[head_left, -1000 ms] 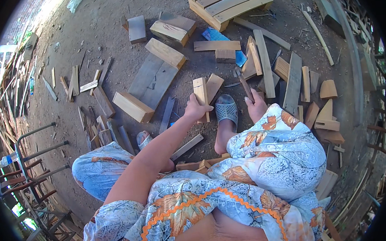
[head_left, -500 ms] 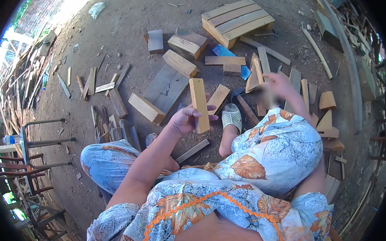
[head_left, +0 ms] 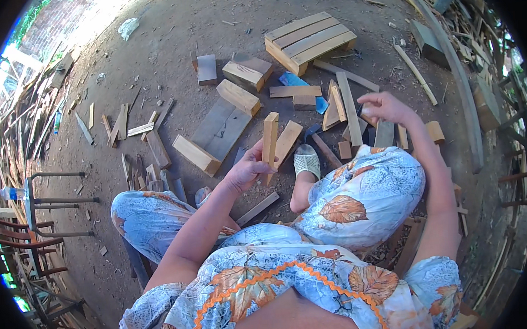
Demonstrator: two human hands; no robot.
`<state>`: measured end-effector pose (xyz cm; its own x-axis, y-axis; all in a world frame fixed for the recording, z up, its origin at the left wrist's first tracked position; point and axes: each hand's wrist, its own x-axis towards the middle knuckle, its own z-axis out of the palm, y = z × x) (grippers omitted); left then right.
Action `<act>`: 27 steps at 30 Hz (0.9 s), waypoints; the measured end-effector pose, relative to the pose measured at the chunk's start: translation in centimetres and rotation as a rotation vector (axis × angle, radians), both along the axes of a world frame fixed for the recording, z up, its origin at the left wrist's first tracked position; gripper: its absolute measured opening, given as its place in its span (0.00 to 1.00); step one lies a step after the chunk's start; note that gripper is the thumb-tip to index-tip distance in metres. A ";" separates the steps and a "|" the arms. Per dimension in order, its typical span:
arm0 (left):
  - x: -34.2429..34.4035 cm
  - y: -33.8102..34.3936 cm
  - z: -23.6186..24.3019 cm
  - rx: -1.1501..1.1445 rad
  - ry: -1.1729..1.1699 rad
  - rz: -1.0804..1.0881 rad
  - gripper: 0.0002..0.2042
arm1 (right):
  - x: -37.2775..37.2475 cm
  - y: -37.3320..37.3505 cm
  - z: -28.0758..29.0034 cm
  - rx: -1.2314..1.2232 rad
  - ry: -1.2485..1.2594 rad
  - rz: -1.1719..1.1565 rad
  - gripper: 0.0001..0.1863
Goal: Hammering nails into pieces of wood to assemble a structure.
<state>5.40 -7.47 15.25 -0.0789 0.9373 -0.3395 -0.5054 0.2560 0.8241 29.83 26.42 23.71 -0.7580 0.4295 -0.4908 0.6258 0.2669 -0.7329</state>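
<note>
My left hand grips a short block of pale wood, held upright above the ground between my knees. My right hand is raised over the wood pieces in front of my right knee. Its fingers are bent together, and anything between them is too small to make out. Below it lie a long narrow plank and a grey board. By my sandalled foot rests a tool with a dark head and a wooden handle, perhaps a hammer. Another pale block lies just behind the held one.
A slatted wooden piece stands farther off. A wide grey board with pale blocks at its ends lies left of centre. Scrap sticks pile up at the left, near metal legs. A long beam runs along the right.
The block in my left hand has turned so its narrower side shows. My right hand has risen slightly and moved right, its forearm swinging outward from behind my knee. The whole view has shifted slightly.
</note>
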 end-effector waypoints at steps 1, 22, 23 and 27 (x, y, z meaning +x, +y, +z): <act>0.0 0.0 -0.6 -0.048 0.028 0.006 0.44 | 0.9 0.5 -2.7 0.011 -0.089 -0.036 0.24; -2.7 3.1 -14.9 -0.648 -0.323 0.071 0.21 | -0.2 -9.9 -24.0 0.352 -0.278 0.026 0.18; -2.9 3.1 -15.3 -0.652 -0.247 0.070 0.21 | -0.3 -9.8 -23.9 0.357 -0.286 0.028 0.18; -3.7 2.7 -16.0 -0.728 -0.038 0.049 0.21 | -0.1 -9.8 -25.0 0.361 -0.308 0.010 0.17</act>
<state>1.73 -4.78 -0.78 -0.0905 0.4689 -0.8786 -0.5555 0.7085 0.4353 29.70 16.58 -1.27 -0.6055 0.6074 -0.5143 0.7956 0.4774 -0.3729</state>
